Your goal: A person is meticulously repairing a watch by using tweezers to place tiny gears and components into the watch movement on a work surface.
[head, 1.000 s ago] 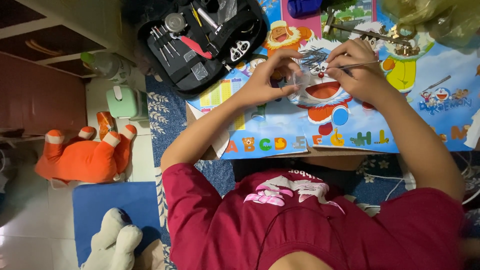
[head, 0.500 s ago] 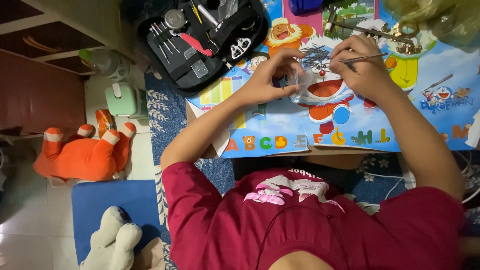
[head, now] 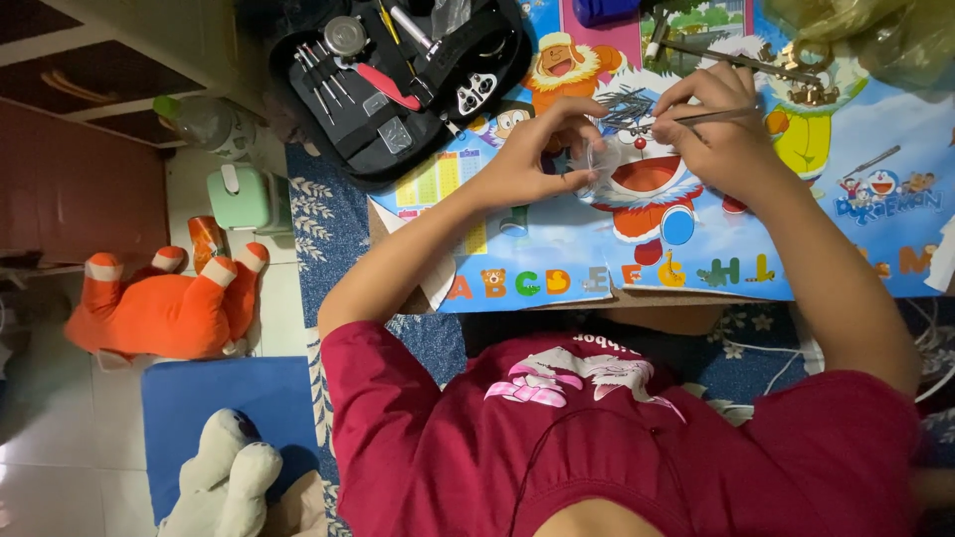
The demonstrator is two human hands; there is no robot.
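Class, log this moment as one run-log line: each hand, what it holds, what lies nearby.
left hand: holds small clear piece | right hand: grips tweezers | under: cartoon mat | nearby: open tool case

Bare mat (head: 875, 239) lies open right of the right hand (head: 721, 139); the black tool case (head: 398, 80) crowds the left hand (head: 532, 159), pins (head: 622, 102) ahead.

Tool case (head: 398, 85) left of pins (head: 622, 102)

Left hand (head: 532, 159) pinches a clear bag (head: 597, 164); right hand (head: 721, 129) grips tweezers (head: 711, 116).
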